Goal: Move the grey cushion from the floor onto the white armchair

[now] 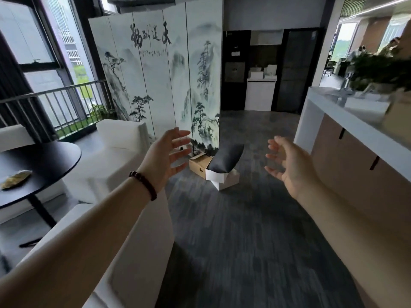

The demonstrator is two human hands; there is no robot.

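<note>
While hands (224, 161) spread empty — grey cushion (225, 160) atop boxes (216, 177), screen (160, 74) behind

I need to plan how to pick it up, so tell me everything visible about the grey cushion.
The grey cushion is a dark, plump, soft-looking fabric pillow. It stands tilted, its lower edge on a white box, leaning beside a brown cardboard box at the folding screen's foot. Neither hand touches it.

On the folding screen (160, 70) you see four big brush-written Chinese characters; the last looks like 天. The small lines below are too blurred.
</note>
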